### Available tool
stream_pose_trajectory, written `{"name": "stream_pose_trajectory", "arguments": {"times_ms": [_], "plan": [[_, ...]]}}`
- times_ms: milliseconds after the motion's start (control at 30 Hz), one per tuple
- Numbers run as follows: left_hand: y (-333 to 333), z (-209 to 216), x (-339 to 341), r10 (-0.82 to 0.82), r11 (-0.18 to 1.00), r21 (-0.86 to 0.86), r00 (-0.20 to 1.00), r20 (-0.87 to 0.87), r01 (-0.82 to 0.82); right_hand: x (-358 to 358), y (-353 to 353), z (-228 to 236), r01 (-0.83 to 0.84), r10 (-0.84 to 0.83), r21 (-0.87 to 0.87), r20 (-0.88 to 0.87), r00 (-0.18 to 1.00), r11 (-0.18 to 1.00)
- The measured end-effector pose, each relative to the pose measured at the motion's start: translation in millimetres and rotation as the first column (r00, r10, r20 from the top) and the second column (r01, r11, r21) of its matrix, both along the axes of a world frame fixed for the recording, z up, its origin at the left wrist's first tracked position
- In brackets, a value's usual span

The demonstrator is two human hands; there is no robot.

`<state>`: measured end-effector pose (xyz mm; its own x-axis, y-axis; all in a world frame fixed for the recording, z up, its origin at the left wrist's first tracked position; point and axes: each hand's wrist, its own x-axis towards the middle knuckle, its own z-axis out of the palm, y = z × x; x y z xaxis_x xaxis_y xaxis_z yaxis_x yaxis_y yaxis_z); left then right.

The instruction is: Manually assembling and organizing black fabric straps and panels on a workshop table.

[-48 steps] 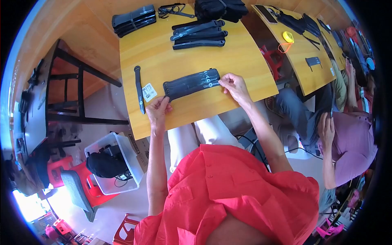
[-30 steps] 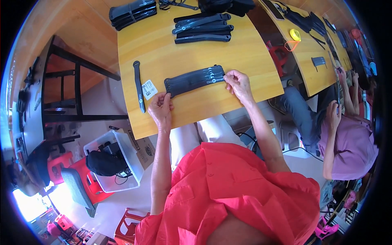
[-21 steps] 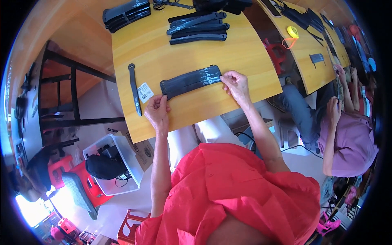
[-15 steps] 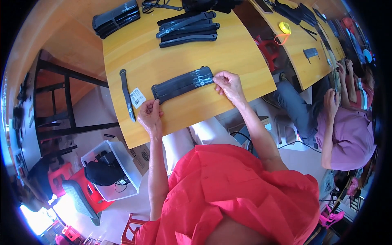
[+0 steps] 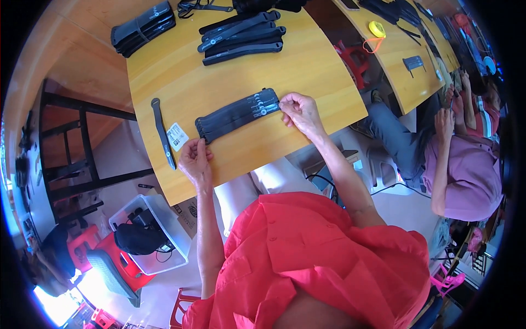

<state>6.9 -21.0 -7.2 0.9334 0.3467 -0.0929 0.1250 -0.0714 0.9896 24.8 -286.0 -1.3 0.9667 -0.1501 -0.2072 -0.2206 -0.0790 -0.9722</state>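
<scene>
A flat black fabric band (image 5: 235,116) with pale printing near its right end lies slantwise on the wooden table in front of me. The fingertips of my left hand (image 5: 196,162) are closed at its lower left corner. At the other end, my right hand (image 5: 302,116) pinches the right edge between thumb and fingers. Left of the band lie a narrow black strap (image 5: 163,134) with a rounded loop end and a white printed label (image 5: 176,136), the label close above my left hand.
Several black straps (image 5: 241,35) are piled toward the table's far side, beside a bundled black stack (image 5: 143,30). A white bin (image 5: 181,247) of black items stands on the floor at left. At right, a co-worker (image 5: 463,175) sits by another table holding a yellow tape measure (image 5: 377,29).
The table and everything on it sit slightly farther left in the picture, as the view has shifted. Both hands keep their places at the band's two ends.
</scene>
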Motion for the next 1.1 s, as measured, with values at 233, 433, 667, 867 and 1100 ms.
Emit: {"name": "stream_pose_trajectory", "arguments": {"times_ms": [233,433,667,867,1100], "plan": [[-1.9,2.0,0.1,0.025,0.999,-0.022,1.0,0.008,-0.025,1.1,3.3,-1.8,0.03,-0.03,-0.001,0.002,1.0,1.0],[-4.1,4.7,0.5,0.038,0.999,0.014,0.999,-0.019,-0.038,2.1,5.9,0.2,0.078,-0.078,0.038,-0.016,0.997,0.996],[-4.1,3.5,-0.1,0.045,0.999,0.028,0.999,-0.019,-0.045,3.1,9.0,4.0,0.102,-0.101,0.014,-0.031,0.994,0.995],[-3.9,1.1,1.5,0.051,0.998,0.026,0.998,-0.024,-0.051,3.2,11.0,6.8,0.109,-0.11,-0.016,-0.024,0.994,0.994],[-4.6,2.0,1.3,0.067,0.994,0.087,0.997,-0.031,-0.064,4.3,14.1,6.1,0.132,-0.133,-0.021,-0.037,0.99,0.991]]}}
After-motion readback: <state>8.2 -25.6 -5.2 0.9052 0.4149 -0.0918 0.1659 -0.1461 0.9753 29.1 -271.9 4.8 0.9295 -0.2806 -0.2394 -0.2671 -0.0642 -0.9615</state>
